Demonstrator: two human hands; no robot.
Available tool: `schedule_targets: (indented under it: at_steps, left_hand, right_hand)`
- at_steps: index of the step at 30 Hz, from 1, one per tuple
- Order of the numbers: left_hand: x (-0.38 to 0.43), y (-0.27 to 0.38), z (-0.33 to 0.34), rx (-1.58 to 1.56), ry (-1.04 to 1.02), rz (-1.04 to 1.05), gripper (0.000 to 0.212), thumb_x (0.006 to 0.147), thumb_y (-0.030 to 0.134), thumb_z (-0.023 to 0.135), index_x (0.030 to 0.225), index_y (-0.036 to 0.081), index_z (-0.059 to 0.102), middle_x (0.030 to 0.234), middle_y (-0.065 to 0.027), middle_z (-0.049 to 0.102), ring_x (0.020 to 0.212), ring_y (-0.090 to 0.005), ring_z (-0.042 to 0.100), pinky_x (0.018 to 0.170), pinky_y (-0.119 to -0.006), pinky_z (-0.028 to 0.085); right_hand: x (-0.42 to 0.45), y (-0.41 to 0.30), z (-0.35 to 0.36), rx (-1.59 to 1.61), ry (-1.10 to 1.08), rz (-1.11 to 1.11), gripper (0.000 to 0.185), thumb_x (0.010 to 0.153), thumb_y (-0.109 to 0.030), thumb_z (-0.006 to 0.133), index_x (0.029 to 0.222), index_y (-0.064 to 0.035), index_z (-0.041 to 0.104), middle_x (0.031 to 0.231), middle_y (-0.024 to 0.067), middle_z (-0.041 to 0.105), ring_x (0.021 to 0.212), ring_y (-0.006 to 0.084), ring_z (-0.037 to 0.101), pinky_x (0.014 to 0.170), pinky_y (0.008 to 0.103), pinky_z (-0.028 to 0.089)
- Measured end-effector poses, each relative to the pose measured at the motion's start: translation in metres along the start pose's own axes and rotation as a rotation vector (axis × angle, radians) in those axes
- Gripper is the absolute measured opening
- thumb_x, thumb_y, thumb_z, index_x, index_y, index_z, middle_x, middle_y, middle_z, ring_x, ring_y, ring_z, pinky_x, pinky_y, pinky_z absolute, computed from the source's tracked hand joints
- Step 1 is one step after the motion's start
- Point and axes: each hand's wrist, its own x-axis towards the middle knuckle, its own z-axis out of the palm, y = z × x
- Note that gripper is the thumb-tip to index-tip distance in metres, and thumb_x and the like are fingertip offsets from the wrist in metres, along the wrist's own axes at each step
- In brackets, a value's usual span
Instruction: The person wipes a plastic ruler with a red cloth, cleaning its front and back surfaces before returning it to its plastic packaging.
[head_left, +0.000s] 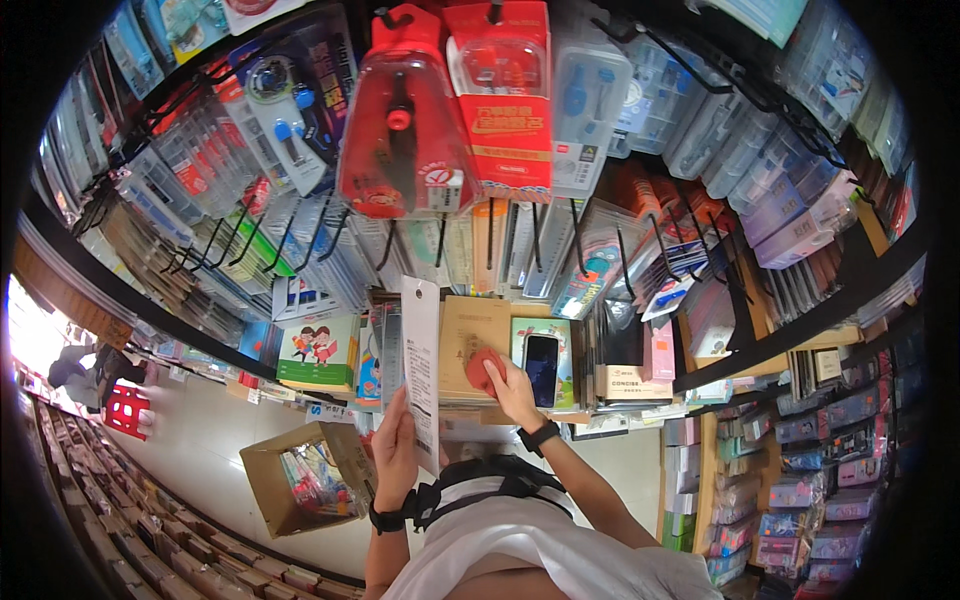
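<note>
My left hand (395, 442) holds a long white package (421, 375) upright by its lower edge; it has a hang hole at the top and printed text. In my right hand (510, 390) is a flat red object (484, 371), pinched between thumb and fingers, over a brown paper-covered booklet (469, 322). Just right of that hand lies a smartphone (541, 369) with a dark screen, on a green illustrated booklet (562, 337). Rulers (390, 345) in clear packaging stand behind the white package. What the red object is, I cannot tell.
Hooks (491, 240) with packaged rulers and compass sets jut out above the shelf. An open cardboard box (274, 480) of packaged goods sits at the lower left. Illustrated notebooks (319, 352) are stacked left of my hands. Far left, a person (75, 375) is near a red stool (126, 411).
</note>
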Motion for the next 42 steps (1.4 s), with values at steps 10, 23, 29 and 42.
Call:
schedule_targets:
  at_steps: [10,23,29,42]
  left_hand:
    - [0.011,-0.016,0.001,-0.306,-0.152,-0.24,0.047,0.105,0.031,0.033,0.148,0.01,0.032,0.07,0.0016,0.032,0.043,-0.0051,0.024,0.039,-0.02,0.019]
    - [0.03,-0.057,0.034,0.215,-0.68,-0.354,0.025,0.097,0.017,0.058,0.116,0.002,0.053,0.091,-0.0042,0.067,0.084,-0.0112,0.063,0.075,-0.026,0.05]
    - [0.028,-0.058,0.041,0.279,-0.804,-0.443,0.034,0.103,0.022,0.045,0.128,0.0,0.052,0.109,-0.0069,0.069,0.097,-0.0129,0.063,0.083,-0.026,0.051]
    - [0.062,-0.011,0.065,0.661,-0.578,0.119,0.028,0.092,0.02,0.063,0.112,0.0,0.061,0.102,-0.0133,0.066,0.085,-0.0254,0.063,0.079,-0.031,0.049]
  right_hand:
    - [0.018,-0.038,-0.008,-0.018,0.092,-0.266,0.041,0.092,-0.017,0.062,0.128,-0.0004,0.051,0.122,0.0178,0.053,0.111,0.0328,0.053,0.098,0.0381,0.041]
    - [-0.032,-0.109,-0.084,0.474,0.023,-0.02,0.018,0.091,-0.005,0.064,0.108,0.0026,0.064,0.091,0.0005,0.068,0.08,0.0025,0.057,0.071,0.0196,0.045]
    - [-0.038,-0.088,-0.115,0.449,0.102,0.029,0.022,0.099,-0.013,0.056,0.112,0.0021,0.063,0.096,0.0007,0.065,0.087,0.0047,0.055,0.076,0.0217,0.043]
    - [-0.05,-0.108,-0.119,0.247,0.194,-0.027,0.016,0.085,0.0,0.068,0.101,0.0018,0.067,0.09,0.0078,0.073,0.08,0.0087,0.066,0.073,0.0236,0.051]
